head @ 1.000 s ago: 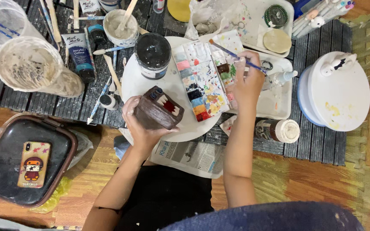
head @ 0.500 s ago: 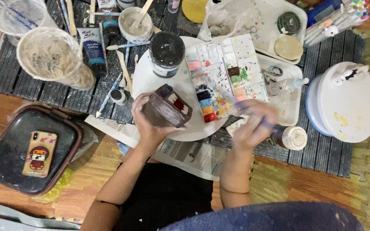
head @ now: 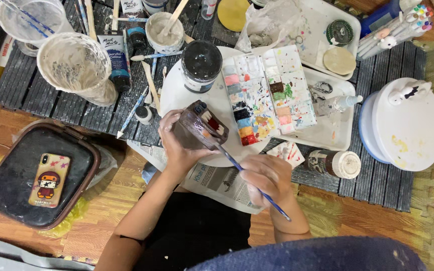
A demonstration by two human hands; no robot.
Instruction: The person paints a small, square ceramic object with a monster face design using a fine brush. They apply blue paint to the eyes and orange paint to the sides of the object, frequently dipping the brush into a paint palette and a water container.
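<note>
My left hand (head: 174,143) grips a small dark brown painted figure (head: 201,127) with red, white and orange marks, tilted over a round white turntable (head: 179,90). My right hand (head: 266,178) holds a thin blue-handled paintbrush (head: 249,175) whose tip touches the figure's lower right side. Just behind the figure lies a white paint palette (head: 267,93) with many coloured wells. A black-lidded jar (head: 201,64) stands on the turntable beside the palette.
Left: a cloudy plastic cup (head: 76,65), a paint tube (head: 118,60), a bowl of pale slip (head: 164,31) and loose brushes. A phone (head: 48,179) lies on a dark case (head: 11,190). Right: a white round stand (head: 408,125), a small jar (head: 335,163), trays, markers. Newspaper (head: 217,183) underneath.
My right hand came back from the palette toward me and now sets the brush tip against the figure. My left hand has tilted the figure slightly; the camera view shifted a little.
</note>
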